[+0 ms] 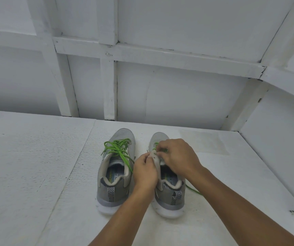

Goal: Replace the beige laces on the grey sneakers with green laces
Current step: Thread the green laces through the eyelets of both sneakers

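Downward, looks onto a pair of grey sneakers standing side by side on a white textured surface (36,166), heels nearest, toes toward a white panelled wall (178,95). Finds the left sneaker (115,174) untouched and already threaded with a green lace (117,150), bunched loosely over the throat, with loops spilling off to its left and one end trailing back along the collar toward the left hand (145,173). Works on the right sneaker (169,197) with both hands. Reaches in from below with that left hand, fingers curled tight together, thumb and forefinger pinching a pale flap (154,159) at the throat and holding it raised; cannot tell whether tongue or eyelet edge. Comes over the top with the right hand (178,157), knuckles up, fingers curled and pressed close, fingertips meeting the thumb right at the flap and pinching a second green lace (155,145), of which only short bits show ahead of and beneath the fingers. Covers most of the lacing area with both hands, so cannot tell how many eyelets carry green. Shows one end of that lace running out from under the right forearm across the surface, to the right of the shoe's heel. Shows printed insoles inside both shoes and striped pull tabs at both heels. Brings both bare forearms up from the lower edge, apart below and nearly touching at the fingertips.
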### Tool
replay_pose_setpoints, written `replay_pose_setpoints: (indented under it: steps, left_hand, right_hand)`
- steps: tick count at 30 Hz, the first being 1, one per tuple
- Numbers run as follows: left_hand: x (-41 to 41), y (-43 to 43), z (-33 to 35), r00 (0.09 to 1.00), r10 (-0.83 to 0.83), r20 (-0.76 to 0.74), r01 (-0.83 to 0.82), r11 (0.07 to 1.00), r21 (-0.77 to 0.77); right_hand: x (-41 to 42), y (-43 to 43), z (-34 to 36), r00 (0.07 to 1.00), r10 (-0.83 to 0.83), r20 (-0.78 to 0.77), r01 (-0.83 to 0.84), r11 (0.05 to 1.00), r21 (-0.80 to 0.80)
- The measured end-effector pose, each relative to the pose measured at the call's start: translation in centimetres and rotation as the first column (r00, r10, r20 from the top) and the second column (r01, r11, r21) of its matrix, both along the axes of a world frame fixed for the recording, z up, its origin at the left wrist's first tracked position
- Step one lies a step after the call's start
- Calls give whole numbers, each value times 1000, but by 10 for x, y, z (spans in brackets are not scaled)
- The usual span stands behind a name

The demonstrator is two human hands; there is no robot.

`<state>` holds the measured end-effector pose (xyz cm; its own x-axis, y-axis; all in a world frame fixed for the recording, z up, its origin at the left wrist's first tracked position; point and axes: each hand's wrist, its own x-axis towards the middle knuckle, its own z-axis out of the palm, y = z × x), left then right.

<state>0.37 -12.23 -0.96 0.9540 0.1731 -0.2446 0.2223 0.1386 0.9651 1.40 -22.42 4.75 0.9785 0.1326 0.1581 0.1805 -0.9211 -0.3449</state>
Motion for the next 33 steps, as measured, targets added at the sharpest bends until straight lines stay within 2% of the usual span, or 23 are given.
replay_pose_setpoints:
  steps: [12, 19, 25, 28, 33]
  left_hand:
    - [-1, 1, 3, 1000, -20, -15, 21, 999, 25]
    - [-7, 3, 7, 998, -55, 10, 55, 998, 17]
    - [-7, 5, 10, 998, -59, -2, 59, 998, -19]
    - [-4, 6, 11, 997, -76, -27, 74, 996, -55]
    - [9, 8, 13, 987, -132, -93, 120, 984, -131]
  right_hand:
    - [0, 8, 4, 1000, 2, 2, -2, 994, -111]
    - [-5, 15, 3, 992, -13, 129, 50, 958, -282]
    - [-3, 16, -3, 993, -42, 108, 63, 978, -197]
    - [-2, 14, -5, 992, -70, 101, 80, 992, -95]
    - [0, 6, -3, 994, -63, 91, 66, 997, -36]
